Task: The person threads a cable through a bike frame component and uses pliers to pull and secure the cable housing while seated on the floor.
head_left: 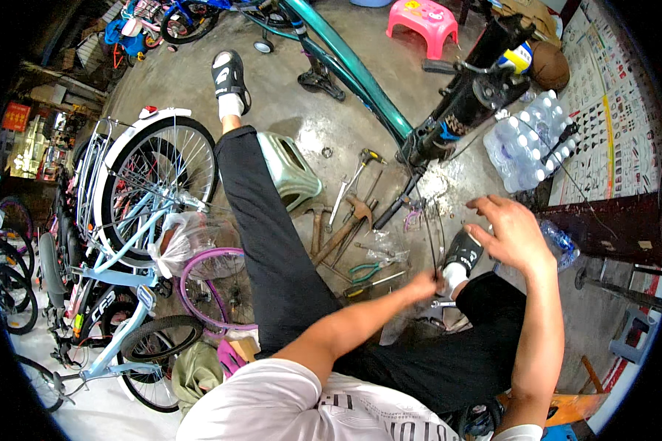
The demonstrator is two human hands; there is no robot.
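Two bare hands fill my head view. My left hand (pixel 425 285) curls beside thin black cables (pixel 443 242); I cannot tell whether it grips them. My right hand (pixel 509 231), farther right, is spread and empty. Beyond my left hand is the green bike frame (pixel 364 84); pliers (pixel 365 272) lie left.

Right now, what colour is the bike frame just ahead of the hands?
The bike frame is glossy teal green, showing best in the head view.
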